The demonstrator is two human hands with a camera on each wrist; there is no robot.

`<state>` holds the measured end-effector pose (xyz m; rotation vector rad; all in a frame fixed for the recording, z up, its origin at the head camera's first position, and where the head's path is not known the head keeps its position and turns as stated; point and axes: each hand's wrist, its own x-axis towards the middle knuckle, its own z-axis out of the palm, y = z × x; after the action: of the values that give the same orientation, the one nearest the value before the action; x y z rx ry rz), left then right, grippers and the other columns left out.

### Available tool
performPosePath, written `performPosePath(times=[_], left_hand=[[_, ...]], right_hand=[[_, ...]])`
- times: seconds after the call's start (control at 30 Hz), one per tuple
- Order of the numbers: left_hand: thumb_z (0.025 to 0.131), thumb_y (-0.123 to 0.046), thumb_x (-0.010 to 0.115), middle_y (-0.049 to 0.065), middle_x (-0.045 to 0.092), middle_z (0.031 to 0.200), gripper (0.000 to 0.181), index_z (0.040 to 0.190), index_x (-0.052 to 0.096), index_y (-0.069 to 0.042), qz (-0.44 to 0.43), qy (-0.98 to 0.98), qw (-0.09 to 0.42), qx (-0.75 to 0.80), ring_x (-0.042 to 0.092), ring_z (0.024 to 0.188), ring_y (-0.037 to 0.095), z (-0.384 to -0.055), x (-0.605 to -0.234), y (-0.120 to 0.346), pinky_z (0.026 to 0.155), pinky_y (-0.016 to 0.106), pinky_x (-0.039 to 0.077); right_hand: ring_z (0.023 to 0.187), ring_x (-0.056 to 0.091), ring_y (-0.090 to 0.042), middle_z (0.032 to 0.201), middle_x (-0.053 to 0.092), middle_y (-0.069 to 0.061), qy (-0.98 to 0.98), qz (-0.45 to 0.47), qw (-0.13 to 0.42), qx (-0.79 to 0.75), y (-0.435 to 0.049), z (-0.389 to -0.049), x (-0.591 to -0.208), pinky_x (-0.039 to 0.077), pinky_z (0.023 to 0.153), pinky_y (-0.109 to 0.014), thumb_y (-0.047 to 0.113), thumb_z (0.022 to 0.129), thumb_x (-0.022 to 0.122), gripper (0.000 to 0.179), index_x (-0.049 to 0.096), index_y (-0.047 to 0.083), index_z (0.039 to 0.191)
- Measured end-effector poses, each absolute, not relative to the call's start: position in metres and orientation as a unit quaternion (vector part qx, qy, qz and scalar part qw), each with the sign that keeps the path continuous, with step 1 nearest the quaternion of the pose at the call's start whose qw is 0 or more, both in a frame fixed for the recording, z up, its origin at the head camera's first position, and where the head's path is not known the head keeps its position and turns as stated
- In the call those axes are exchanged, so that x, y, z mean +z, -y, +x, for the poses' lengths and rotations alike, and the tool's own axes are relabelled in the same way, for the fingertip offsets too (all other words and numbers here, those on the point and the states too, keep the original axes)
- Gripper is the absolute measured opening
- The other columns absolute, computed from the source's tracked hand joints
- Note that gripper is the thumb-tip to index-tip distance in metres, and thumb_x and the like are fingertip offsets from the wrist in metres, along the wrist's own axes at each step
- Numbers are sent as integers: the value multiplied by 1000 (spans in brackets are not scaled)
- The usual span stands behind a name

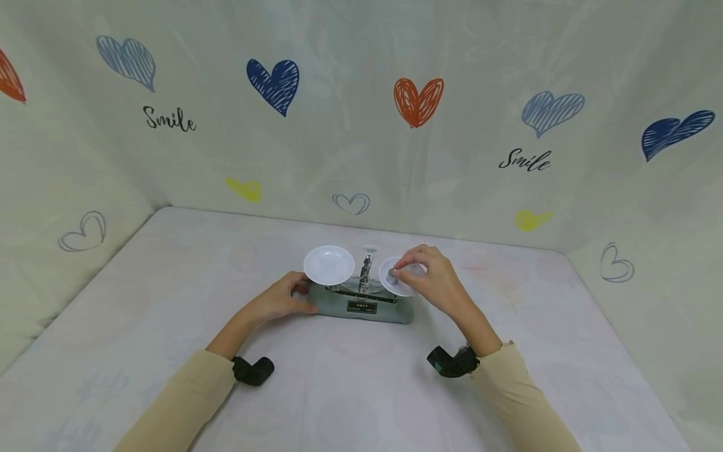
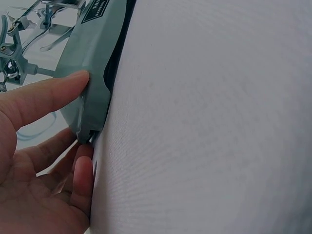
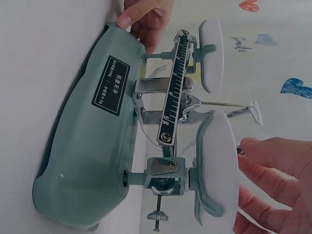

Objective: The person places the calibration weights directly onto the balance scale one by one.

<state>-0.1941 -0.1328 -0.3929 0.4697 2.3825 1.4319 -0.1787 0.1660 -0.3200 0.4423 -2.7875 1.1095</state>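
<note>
A green pan balance with two white pans stands in the middle of the table. My left hand holds the left end of its base, the thumb against the front face and the other fingers round the end and back. Above the right pan, my right hand pinches a small grey metal weight between thumb and fingertips. In the right wrist view only a sliver of the weight shows past the pan's rim. The left pan holds nothing.
A pale cloth covers the table. Behind stands a fabric wall printed with hearts and words. On the balance, a black graduated beam runs between the pan supports, with an adjusting screw at the right end.
</note>
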Motion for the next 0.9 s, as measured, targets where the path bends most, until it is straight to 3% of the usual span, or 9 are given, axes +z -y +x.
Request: performPosePath(times=[0.63, 0.9], left_hand=[[75, -12, 75, 26, 39, 132, 67, 131, 42, 6, 160, -839, 162, 495, 44, 116, 40, -192, -393, 131, 93, 51, 39], [74, -13, 76, 25, 41, 131, 67, 130, 43, 5, 152, -842, 161, 491, 44, 116, 39, -193, -393, 131, 95, 51, 39]], right_hand=[[101, 57, -22, 106, 64, -5, 912, 135, 97, 376, -193, -152, -313, 45, 91, -46, 20, 84, 69, 18, 68, 11, 100], [90, 57, -15, 100, 64, -1, 909, 142, 133, 368, -216, -133, -319, 49, 78, -22, 19, 85, 68, 16, 68, 12, 100]])
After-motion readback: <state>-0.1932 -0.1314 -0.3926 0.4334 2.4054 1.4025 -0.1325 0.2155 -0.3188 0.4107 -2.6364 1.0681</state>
